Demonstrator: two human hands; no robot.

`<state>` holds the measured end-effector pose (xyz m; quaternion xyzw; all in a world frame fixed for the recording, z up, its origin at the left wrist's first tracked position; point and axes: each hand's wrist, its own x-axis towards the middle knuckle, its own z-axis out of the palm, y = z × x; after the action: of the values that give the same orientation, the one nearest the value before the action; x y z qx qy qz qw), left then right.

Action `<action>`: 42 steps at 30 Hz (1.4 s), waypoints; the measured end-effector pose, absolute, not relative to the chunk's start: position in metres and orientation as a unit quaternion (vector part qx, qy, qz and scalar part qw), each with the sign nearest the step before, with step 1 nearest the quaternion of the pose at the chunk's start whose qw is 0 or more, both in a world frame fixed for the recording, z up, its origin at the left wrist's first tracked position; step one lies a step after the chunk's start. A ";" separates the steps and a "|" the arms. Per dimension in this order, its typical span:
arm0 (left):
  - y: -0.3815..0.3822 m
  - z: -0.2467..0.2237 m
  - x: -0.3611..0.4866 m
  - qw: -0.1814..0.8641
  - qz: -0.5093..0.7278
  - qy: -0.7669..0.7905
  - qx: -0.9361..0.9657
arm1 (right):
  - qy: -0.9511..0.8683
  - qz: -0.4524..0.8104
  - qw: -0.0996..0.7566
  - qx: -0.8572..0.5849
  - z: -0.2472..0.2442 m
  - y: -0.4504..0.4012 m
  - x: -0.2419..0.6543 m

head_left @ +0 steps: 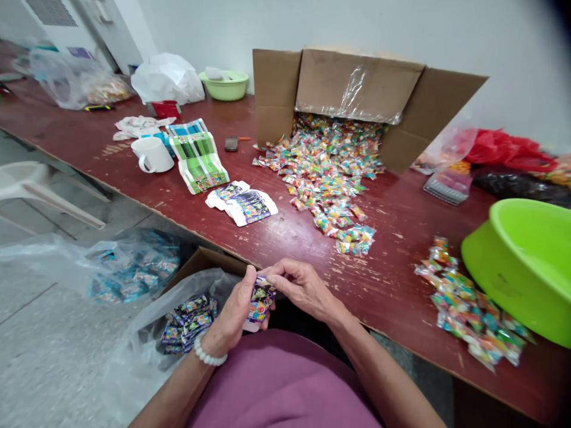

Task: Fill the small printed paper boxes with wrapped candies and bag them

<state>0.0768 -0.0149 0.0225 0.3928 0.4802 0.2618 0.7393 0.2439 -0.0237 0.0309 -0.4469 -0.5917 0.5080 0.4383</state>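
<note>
A small purple printed candy box [259, 300] is held upright just off the table's front edge, close to my body. My left hand [238, 306], with a white bead bracelet at the wrist, wraps round its left side and underside. At the box's top edge, my right hand [297, 285] pinches with thumb and fingers. A pale flap shows at the bottom of the box. Below and left, a clear plastic bag [149, 321] contains several similar purple boxes [190, 321]. On the table ahead lie flat purple box blanks [250, 205].
Wrapped candies [330, 172] spill from a tipped cardboard carton [361, 83] across the red table [285, 244]. A green basin [499, 261] and more candies [475, 315] sit right. Green box blanks [200, 160] and a white mug [152, 156] stand left; a plastic stool [40, 184] is beyond.
</note>
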 end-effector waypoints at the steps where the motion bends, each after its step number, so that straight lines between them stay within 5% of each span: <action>1: -0.015 0.022 0.078 0.738 0.266 0.482 0.389 | -0.578 0.525 0.447 -0.437 0.029 -0.026 0.243; 7: -0.015 0.011 0.090 0.745 0.280 0.488 0.357 | -0.573 0.509 0.463 -0.446 0.023 -0.035 0.245; 17: -0.020 0.011 0.096 0.825 0.275 0.400 0.289 | -0.654 0.131 0.399 -0.629 0.006 -0.028 0.330; 23: -0.024 -0.007 0.067 0.841 0.206 0.407 0.290 | -0.637 -0.048 0.193 -0.745 -0.022 -0.024 0.384; 27: -0.006 -0.009 0.025 0.781 0.179 0.433 0.413 | -0.679 -0.024 0.185 -0.710 -0.022 -0.027 0.370; 33: 0.013 -0.001 -0.012 0.718 -0.055 0.378 0.582 | -0.557 0.207 0.454 -0.664 -0.001 -0.027 0.334; 37: 0.010 0.007 0.002 0.722 0.037 0.400 0.564 | -0.436 0.432 0.561 -0.555 0.017 -0.032 0.290; 42: 0.002 0.016 0.031 0.774 0.128 0.351 0.511 | -0.384 0.517 0.591 -0.486 0.026 -0.034 0.243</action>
<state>0.0309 0.0018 0.0155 0.5110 0.3513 0.1276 0.7741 0.2428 -0.0342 0.0264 -0.4859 -0.3840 0.5174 0.5906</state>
